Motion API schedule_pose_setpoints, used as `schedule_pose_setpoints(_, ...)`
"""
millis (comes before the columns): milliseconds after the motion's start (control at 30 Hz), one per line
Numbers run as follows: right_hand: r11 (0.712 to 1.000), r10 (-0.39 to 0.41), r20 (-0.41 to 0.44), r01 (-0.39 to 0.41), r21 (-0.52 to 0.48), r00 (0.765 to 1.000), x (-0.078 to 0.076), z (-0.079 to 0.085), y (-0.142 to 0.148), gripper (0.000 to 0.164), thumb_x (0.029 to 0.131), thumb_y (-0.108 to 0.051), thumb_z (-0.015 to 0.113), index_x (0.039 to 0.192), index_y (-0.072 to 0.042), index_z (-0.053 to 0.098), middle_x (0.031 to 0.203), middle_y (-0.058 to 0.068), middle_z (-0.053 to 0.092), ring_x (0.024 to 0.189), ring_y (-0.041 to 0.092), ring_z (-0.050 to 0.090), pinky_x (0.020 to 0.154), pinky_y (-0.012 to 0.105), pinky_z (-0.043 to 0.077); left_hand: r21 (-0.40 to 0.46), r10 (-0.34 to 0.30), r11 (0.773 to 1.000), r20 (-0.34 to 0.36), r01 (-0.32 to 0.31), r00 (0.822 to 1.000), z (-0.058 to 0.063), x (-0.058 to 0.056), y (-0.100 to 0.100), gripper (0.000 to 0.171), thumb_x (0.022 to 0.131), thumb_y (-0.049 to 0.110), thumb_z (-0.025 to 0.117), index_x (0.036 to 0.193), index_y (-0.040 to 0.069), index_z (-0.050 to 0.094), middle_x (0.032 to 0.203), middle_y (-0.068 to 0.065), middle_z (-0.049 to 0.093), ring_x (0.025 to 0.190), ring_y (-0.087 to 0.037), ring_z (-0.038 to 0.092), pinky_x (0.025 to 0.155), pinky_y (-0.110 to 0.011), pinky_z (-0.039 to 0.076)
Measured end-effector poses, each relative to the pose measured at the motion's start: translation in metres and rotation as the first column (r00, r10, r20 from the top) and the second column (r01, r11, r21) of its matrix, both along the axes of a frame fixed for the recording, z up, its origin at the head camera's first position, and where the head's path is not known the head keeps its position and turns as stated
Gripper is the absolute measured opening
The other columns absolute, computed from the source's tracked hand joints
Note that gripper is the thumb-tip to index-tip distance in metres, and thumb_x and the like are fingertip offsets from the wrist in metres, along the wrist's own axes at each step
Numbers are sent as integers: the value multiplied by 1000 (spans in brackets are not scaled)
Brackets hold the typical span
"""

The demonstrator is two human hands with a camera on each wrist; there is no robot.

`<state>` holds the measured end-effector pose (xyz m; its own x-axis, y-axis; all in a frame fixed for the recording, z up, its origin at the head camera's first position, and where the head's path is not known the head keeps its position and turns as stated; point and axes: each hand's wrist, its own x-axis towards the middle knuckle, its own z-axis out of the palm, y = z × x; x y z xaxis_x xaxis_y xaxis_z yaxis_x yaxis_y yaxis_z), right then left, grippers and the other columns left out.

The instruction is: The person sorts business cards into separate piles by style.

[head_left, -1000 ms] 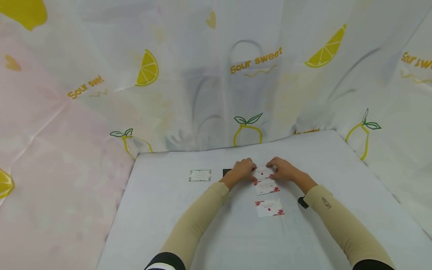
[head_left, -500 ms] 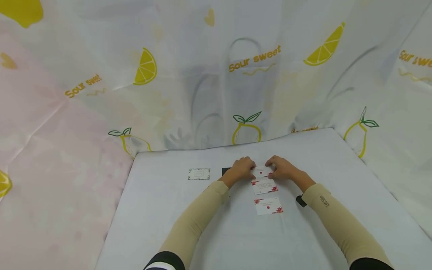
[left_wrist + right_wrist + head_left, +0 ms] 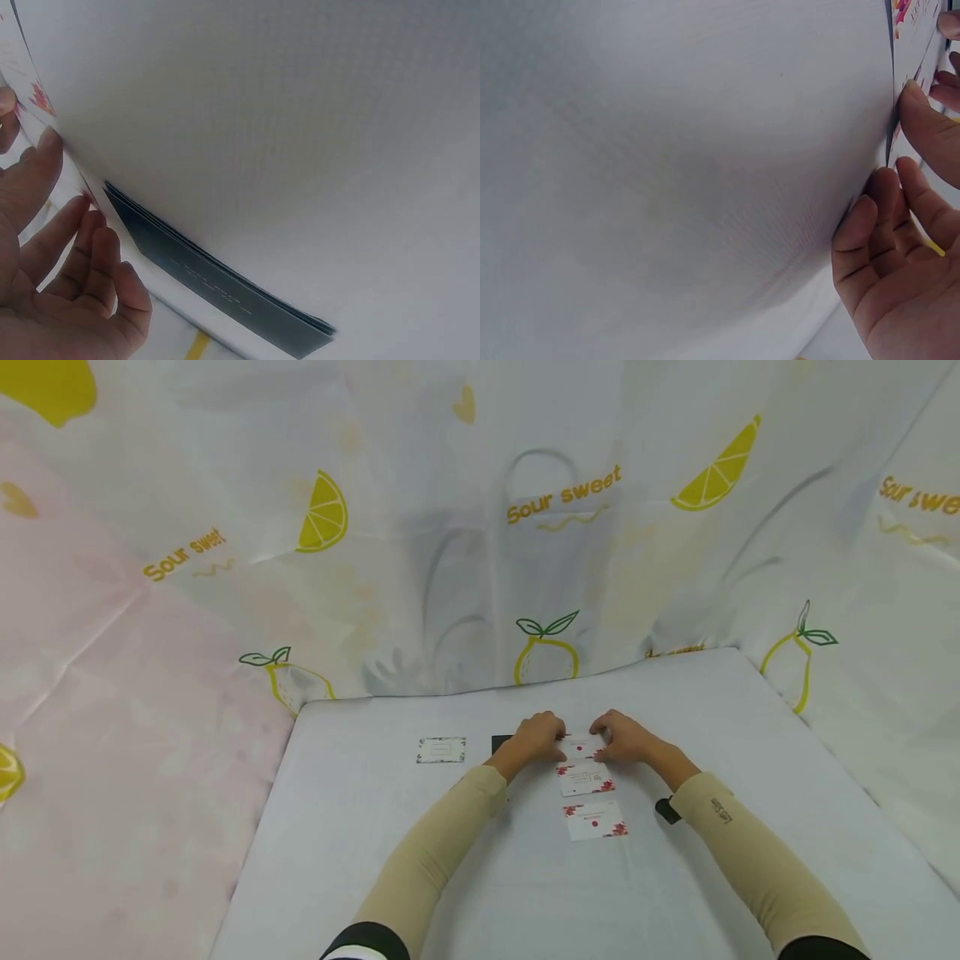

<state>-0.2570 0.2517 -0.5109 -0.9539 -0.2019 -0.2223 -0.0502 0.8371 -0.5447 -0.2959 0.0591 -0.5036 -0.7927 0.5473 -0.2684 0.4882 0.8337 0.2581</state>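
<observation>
In the head view, a white card with red floral corners (image 3: pixel 581 746) lies flat between my two hands, the farthest of three in a column. My left hand (image 3: pixel 538 737) grips its left side, thumb at the near corner and forefinger at the far one. On the opposite side my right hand (image 3: pixel 628 737) holds it the same way, thumb near and fingers far. Just below sits a second red-flowered card (image 3: pixel 585 778), close against the first. A third such card (image 3: pixel 595 821) lies nearer, with a gap between. The left wrist view shows the thumb (image 3: pixel 49 150) right at a card edge.
A stack of dark cards (image 3: pixel 217 274) lies just left of my left hand, partly hidden by it in the head view. Farther left is a white card with a leafy border (image 3: pixel 441 750). A lemon-print curtain (image 3: pixel 420 568) hangs behind the white table (image 3: pixel 360 827).
Both hands stay at the sides of the farthest card with barely any movement. The head view shifts slightly.
</observation>
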Motion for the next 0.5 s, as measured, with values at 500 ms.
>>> schedule_pose_setpoints(500,1000,12,4,-12,-27,1000,0,-2,2,49,79,-15,81,121,1,62,126,21,55,108,32,52,100,51,44,-11,4,1000,-12,-4,1000,2,2,-1,40,85,33,79,119,15,68,100,3,60,90,-14,52,89,-33,46)
